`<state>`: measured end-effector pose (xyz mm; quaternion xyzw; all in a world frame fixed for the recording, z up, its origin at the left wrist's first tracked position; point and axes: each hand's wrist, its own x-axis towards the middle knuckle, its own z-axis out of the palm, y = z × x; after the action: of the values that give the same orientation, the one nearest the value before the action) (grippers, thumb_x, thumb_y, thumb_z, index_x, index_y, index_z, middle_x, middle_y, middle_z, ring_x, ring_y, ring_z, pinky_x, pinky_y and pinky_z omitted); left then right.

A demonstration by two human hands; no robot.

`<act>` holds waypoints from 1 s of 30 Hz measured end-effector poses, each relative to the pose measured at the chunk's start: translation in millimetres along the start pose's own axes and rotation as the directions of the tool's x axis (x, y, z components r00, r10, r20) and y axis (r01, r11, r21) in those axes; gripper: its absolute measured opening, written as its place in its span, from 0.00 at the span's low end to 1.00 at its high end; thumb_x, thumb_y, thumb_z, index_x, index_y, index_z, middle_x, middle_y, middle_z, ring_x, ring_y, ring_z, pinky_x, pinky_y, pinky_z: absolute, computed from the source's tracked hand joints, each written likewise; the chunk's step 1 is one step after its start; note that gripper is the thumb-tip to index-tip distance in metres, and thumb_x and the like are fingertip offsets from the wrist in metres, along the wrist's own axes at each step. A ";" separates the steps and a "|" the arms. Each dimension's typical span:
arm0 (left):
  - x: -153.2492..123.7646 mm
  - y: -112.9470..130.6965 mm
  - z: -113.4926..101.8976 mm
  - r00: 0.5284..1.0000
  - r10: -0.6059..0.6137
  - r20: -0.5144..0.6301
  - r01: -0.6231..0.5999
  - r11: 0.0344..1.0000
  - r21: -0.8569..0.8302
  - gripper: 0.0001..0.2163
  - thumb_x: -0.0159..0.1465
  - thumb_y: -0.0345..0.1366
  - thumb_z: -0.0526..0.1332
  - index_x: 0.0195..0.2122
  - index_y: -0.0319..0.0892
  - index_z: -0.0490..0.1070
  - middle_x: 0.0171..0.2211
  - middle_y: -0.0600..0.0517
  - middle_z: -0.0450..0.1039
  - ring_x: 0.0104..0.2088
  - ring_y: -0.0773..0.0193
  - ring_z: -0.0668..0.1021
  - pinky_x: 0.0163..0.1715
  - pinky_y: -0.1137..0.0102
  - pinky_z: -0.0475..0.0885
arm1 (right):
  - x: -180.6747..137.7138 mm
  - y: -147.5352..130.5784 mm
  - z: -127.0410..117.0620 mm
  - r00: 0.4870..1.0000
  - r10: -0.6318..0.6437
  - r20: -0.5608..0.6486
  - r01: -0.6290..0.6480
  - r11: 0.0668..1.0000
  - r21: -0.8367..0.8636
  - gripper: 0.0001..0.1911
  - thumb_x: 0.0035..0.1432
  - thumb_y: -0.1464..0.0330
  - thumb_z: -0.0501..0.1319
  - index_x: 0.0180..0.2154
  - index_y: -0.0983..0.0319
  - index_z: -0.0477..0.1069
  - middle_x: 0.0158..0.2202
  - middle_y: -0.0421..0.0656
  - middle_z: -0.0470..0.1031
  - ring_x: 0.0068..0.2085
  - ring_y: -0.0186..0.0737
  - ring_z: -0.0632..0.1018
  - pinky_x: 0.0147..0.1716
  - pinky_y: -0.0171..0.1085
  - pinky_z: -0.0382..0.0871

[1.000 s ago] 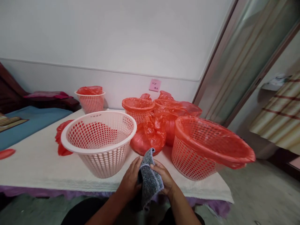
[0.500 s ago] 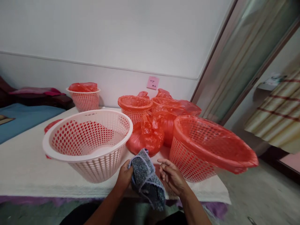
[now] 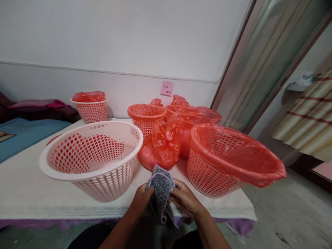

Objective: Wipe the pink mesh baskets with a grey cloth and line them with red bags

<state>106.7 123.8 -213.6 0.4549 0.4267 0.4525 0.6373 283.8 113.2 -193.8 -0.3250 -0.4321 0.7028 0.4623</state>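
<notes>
A dark grey speckled cloth with a pale lilac edging point(image 3: 162, 190) is bunched between my two hands, over the table's front edge. My left hand point(image 3: 144, 195) grips its left side with the thumb on top. On its right side, my right hand point(image 3: 183, 197) pinches the edging between thumb and fingers. The lower part of the cloth hangs down in shadow. Just behind it sits a full red plastic bag point(image 3: 159, 148). To the left stands a pale pink, open-topped basket point(image 3: 111, 183); to the right, a basket lined with red plastic point(image 3: 207, 173).
Further back are a smaller red-lined basket point(image 3: 146, 121), more red bags point(image 3: 192, 116) and a small basket point(image 3: 92, 110) with red plastic in it. A pink note point(image 3: 167, 88) is stuck to the wall. White sheeting point(image 3: 26, 193) covers the table.
My right hand, open beside the cloth before, has closed on its right edge. The cloth has turned more upright and is bunched narrower. My view has shifted slightly.
</notes>
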 end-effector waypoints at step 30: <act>-10.2 7.2 -14.1 0.830 -0.532 -0.168 0.298 0.677 -0.672 0.15 0.62 0.44 0.56 0.40 0.37 0.75 0.33 0.43 0.81 0.37 0.52 0.82 0.41 0.57 0.76 | 2.5 -17.9 -28.5 0.779 -0.165 -0.605 0.364 0.905 0.222 0.11 0.40 0.66 0.72 0.29 0.61 0.75 0.28 0.36 0.79 0.31 0.34 0.78 0.35 0.33 0.73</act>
<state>89.5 118.0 -208.4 0.0203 0.4532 0.4804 0.7506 313.9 127.9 -189.5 -0.3749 -0.1922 0.5604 0.7131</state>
